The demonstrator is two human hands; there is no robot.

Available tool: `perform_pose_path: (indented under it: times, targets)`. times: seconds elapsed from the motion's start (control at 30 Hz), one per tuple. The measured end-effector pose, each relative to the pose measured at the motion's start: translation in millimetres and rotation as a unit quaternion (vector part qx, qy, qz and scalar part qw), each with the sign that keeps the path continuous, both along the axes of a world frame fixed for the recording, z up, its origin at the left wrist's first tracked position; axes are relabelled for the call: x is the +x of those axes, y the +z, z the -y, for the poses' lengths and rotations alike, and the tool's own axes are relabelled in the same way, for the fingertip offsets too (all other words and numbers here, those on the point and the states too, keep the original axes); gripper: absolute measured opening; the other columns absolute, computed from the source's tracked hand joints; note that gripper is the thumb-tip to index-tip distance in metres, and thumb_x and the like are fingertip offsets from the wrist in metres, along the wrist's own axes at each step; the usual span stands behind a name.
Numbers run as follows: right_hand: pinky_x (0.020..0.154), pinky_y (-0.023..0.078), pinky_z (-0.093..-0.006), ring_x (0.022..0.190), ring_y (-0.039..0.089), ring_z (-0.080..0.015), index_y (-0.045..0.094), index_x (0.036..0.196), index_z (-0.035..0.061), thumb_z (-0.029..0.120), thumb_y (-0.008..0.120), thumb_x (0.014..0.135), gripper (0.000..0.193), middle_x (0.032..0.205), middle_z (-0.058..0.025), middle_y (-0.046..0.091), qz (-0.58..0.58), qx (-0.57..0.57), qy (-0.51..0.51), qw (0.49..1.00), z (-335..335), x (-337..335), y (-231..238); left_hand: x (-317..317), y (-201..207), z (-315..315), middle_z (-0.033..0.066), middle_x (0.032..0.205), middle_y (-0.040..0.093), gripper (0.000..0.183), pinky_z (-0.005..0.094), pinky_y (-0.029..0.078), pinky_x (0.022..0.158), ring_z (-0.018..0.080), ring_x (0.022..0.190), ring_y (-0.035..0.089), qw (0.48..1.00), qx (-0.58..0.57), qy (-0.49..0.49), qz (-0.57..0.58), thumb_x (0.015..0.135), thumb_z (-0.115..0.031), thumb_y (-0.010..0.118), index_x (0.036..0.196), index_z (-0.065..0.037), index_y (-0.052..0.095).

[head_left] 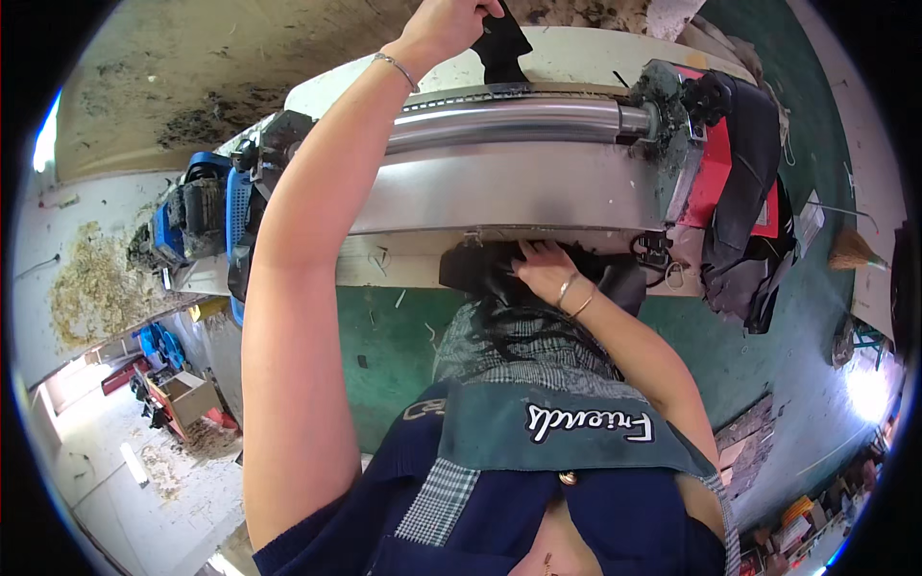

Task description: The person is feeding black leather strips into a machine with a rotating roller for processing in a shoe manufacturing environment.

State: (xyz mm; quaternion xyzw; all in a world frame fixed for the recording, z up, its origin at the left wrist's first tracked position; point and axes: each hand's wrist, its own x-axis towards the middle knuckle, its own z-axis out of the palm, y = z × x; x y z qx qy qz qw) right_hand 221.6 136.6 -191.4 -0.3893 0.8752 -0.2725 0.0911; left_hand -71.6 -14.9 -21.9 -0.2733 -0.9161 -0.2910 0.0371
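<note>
A machine with a long steel roller (519,120) and a smooth metal plate (499,187) lies across in front of me. My left hand (449,27) reaches over to its far side, its fingers closed on a black leather-like piece (501,50). That piece hangs down to the back of the roller; the fingertips are partly cut off by the frame edge. Close to my body, my right hand (545,272) rests with fingers spread on a pile of black pieces (480,269) at the plate's front edge. Part of the pile is hidden under the hand.
Black sheets (744,192) drape over the machine's red right end (709,168). On the left stand a motor (200,213) and a blue guard (237,206). Dark scraps litter the far board (230,106). A broom (855,252) is at the right.
</note>
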Motion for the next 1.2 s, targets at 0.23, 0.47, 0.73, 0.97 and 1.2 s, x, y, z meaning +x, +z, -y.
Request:
perform_pose_path:
  times: [0.23, 0.47, 0.73, 0.97, 1.2]
  targets:
    - [0.067, 0.052, -0.0303, 0.064, 0.063, -0.0246, 0.065, 0.099, 0.0016, 0.014, 0.055, 0.092, 0.017, 0.074, -0.0118, 0.064, 0.202, -0.340, -0.139, 0.908, -31.2, 3.5, 136.8, -3.0, -7.1, 15.3, 0.0179, 0.074, 0.068, 0.017, 0.0341, 0.053, 0.064, 0.0258, 0.069, 0.069, 0.999, 0.001, -0.015, -0.028, 0.080, 0.003, 0.055, 0.090, 0.002, 0.069]
    - [0.049, 0.034, -0.0286, 0.058, 0.034, -0.0074, 0.054, 0.070, -0.0048, 0.016, 0.061, 0.090, 0.030, 0.055, -0.0037, 0.043, 0.450, -0.408, -0.361, 0.708, -14.5, -34.5, 93.7, 10.5, -53.1, -15.6, 0.0110, 0.082, 0.068, 0.021, 0.0352, 0.049, 0.072, 0.0240, 0.075, 0.061, 0.963, -0.119, -0.153, 0.185, 0.074, -0.009, 0.057, 0.090, -0.007, 0.070]
    - [0.063, 0.052, -0.0249, 0.073, 0.065, -0.0135, 0.060, 0.092, -0.0047, 0.000, 0.068, 0.080, 0.015, 0.080, -0.0112, 0.067, 0.452, -0.421, -0.342, 0.709, -21.6, -61.1, 112.8, 36.0, -29.5, -28.3, 0.0123, 0.076, 0.065, 0.048, 0.0353, 0.048, 0.071, 0.0221, 0.073, 0.060, 0.935, -0.171, -0.067, 0.302, 0.074, -0.045, 0.069, 0.089, 0.000, 0.067]
    - [0.096, 0.044, -0.0384, 0.106, 0.058, -0.0313, 0.051, 0.123, 0.0010, 0.018, 0.071, 0.077, 0.053, 0.111, -0.0152, 0.061, 0.062, -0.021, -0.181, 0.981, -13.0, 15.4, 53.4, 82.3, 53.5, 12.1, 0.0091, 0.078, 0.063, 0.028, 0.0286, 0.047, 0.068, 0.0141, 0.071, 0.057, 0.972, -0.081, -0.167, 0.141, 0.074, -0.010, 0.077, 0.095, 0.000, 0.061]
    - [0.099, 0.039, -0.0455, 0.116, 0.051, -0.0298, 0.047, 0.131, 0.0016, 0.016, 0.054, 0.083, 0.051, 0.114, -0.0153, 0.059, -0.060, 0.122, -0.142, 0.981, 20.9, 14.7, -40.9, 96.5, 167.5, -22.1, 0.0135, 0.073, 0.068, 0.016, 0.0349, 0.052, 0.062, 0.0216, 0.069, 0.068, 0.995, 0.032, -0.031, 0.084, 0.079, 0.005, 0.061, 0.094, 0.003, 0.067]
